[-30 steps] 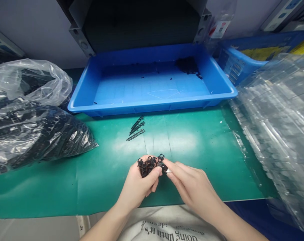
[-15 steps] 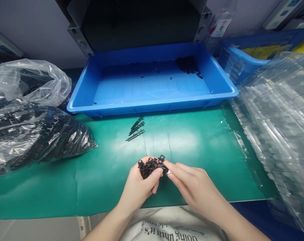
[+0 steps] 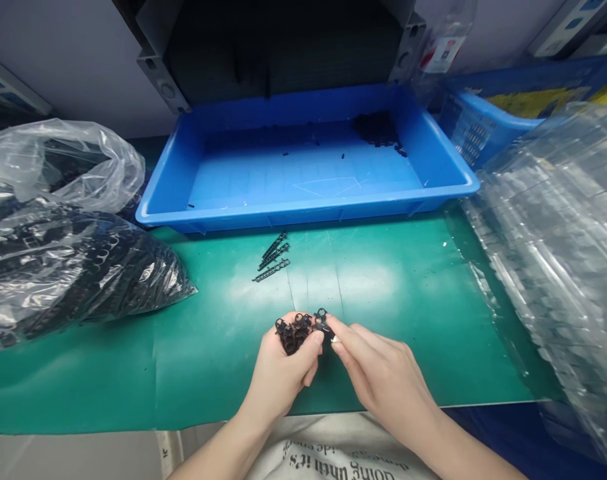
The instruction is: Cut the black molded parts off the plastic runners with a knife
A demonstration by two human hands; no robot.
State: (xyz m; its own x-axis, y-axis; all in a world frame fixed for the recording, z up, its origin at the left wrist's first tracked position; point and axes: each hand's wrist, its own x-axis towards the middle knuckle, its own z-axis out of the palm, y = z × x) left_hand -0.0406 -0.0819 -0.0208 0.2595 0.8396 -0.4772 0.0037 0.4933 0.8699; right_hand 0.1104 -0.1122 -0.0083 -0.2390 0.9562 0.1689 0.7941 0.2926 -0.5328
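Observation:
My left hand (image 3: 282, 373) is closed round a bunch of small black plastic parts (image 3: 292, 335) with ring-shaped ends that stick up above the thumb. Close against it, my right hand (image 3: 383, 360) pinches one black ringed part (image 3: 322, 319) between thumb and fingertips. A small white bit shows at the right fingertips; what it is I cannot make out. Beyond both hands, several long thin black plastic strips (image 3: 273, 253) with ringed ends lie on the green mat (image 3: 383, 267).
A blue tray (image 3: 303, 212) with a heap of black bits (image 3: 376, 127) stands at the back. On the left sits a clear bag (image 3: 83, 267) full of black parts. Stacked clear plastic trays (image 3: 558, 233) and a blue basket (image 3: 471, 127) are on the right.
My right fingertips and the part they pinch have shifted very slightly left. My left hand stays closed on the bunch, and the strips on the mat lie as before.

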